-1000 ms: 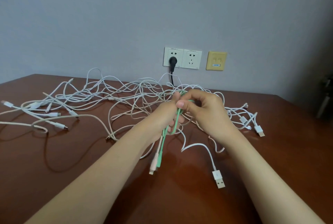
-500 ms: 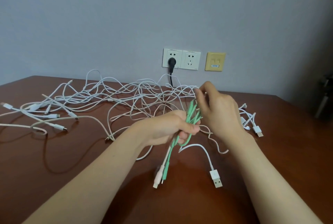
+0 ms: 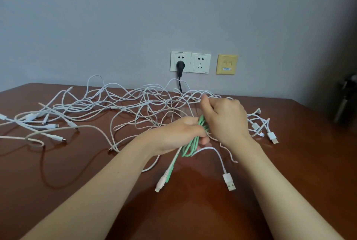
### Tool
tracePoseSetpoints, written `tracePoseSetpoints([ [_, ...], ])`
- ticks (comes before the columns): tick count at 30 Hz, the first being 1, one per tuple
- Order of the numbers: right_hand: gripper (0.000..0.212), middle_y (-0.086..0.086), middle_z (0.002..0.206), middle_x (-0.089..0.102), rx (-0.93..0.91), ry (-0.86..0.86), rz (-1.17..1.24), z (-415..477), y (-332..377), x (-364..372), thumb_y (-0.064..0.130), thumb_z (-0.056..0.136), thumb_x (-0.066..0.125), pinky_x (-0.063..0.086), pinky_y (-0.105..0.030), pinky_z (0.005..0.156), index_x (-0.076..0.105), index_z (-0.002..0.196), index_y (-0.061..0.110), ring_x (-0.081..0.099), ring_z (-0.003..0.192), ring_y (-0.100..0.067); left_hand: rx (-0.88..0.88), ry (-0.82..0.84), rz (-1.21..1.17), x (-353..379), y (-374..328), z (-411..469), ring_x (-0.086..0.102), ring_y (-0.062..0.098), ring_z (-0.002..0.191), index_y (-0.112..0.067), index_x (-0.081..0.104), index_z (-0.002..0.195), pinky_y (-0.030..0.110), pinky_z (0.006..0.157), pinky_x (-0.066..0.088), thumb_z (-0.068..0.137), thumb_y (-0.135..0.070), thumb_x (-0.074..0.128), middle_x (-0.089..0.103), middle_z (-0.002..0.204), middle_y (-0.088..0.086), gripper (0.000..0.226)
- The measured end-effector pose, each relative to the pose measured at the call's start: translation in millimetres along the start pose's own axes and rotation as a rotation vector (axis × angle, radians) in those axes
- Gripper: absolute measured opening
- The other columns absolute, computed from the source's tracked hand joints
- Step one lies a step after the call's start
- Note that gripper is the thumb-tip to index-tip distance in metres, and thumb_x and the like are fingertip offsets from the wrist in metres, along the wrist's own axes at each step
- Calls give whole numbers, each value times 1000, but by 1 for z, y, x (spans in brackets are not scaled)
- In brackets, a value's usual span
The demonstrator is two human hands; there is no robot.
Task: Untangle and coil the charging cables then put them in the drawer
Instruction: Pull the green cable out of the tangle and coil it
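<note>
Head view: we grip the folded green cable in our left hand, fingers curled round its middle, just above the table. Its loop and plug hang below the fist, beside a pink plug. Our right hand sits against the cable's upper end, fingers curled; we cannot tell what they hold. White cables lie tangled behind both hands.

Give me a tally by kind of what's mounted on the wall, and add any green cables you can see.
White wall sockets: 2
Yellow wall plate: 1
Black plug: 1, in the left-side socket
Green cable: 1, gripped in the left hand
Total: 5
</note>
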State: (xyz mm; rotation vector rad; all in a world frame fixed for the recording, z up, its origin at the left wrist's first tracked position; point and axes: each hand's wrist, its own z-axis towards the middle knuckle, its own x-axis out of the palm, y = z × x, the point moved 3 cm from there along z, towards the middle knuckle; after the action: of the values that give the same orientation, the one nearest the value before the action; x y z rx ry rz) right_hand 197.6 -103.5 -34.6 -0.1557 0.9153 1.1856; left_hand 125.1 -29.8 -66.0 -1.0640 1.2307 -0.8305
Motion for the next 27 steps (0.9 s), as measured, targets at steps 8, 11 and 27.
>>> tracePoseSetpoints([
  [8,48,-11,66,43,169,-58,-36,2,-10,-1,34,98,35,26,-32,63,44,57,11,37,71,-34,-78,16,-47,-6,6,-2,34,2,38,-14,52,87,14,39,34,102,-22,31,38,60,-4,27],
  [11,41,-17,85,57,122,72,-125,2,-10,1,38,99,33,34,-35,68,60,82,13,50,88,-40,-127,-93,154,-8,7,3,28,3,37,-16,47,81,14,37,26,102,-19,29,36,60,-3,28],
  [27,19,8,50,51,-100,41,165,5,-23,-8,31,88,60,31,-29,58,65,72,21,49,60,-11,-107,-79,771,-14,1,-3,44,9,63,-12,50,74,12,51,32,95,-13,39,46,69,-1,23],
])
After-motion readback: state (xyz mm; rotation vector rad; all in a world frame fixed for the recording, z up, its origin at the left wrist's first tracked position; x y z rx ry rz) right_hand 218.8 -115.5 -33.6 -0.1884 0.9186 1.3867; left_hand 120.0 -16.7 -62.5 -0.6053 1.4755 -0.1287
